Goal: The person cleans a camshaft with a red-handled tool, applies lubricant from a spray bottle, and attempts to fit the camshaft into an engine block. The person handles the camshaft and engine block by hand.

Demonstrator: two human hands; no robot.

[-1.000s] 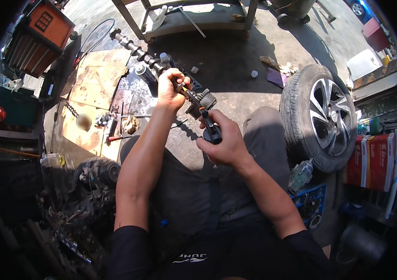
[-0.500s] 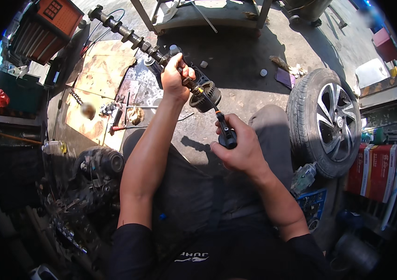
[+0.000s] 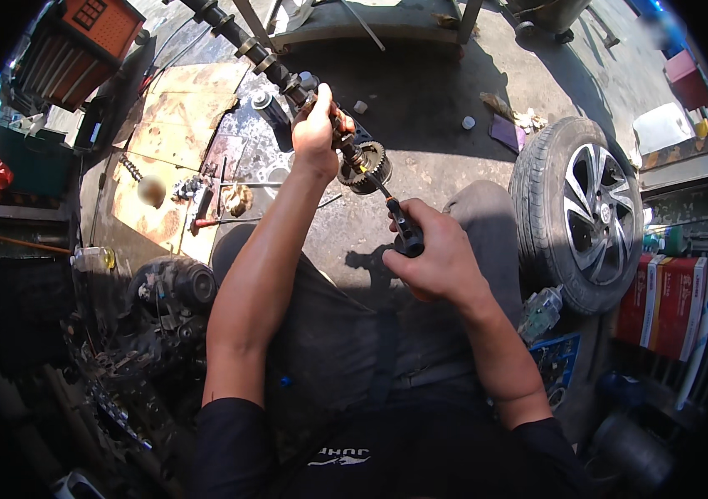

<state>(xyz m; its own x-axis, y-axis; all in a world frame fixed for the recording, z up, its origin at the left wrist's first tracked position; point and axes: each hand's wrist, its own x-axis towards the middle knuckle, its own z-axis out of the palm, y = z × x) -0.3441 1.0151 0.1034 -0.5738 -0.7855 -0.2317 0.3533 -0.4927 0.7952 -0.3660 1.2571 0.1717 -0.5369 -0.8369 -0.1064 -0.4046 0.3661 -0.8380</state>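
My left hand [image 3: 315,137] is wrapped round a dark camshaft [image 3: 257,58], which slants from the top edge of the view down toward my knees. In my right hand [image 3: 445,256] is a screwdriver [image 3: 404,226] with a black handle and an orange band. Its shank points up and left at the camshaft's near end, where a small yellow spot shows. Whether the tip touches is too small to tell. Just behind that end lies a round toothed gear [image 3: 380,170]; I cannot tell whether it is joined to the camshaft.
Stained cardboard [image 3: 172,112] with tools and small parts lies on the left. A wheel with tyre [image 3: 537,208] stands to the right, near red boxes [image 3: 671,303]. A greasy engine part [image 3: 172,291] sits at lower left; a tool chest [image 3: 79,54] and wheeled frame [image 3: 370,32] stand beyond.
The camshaft's far end has swung up and out past the top edge. My left hand and the shaft have tilted slightly; my right hand keeps the screwdriver at the near end.
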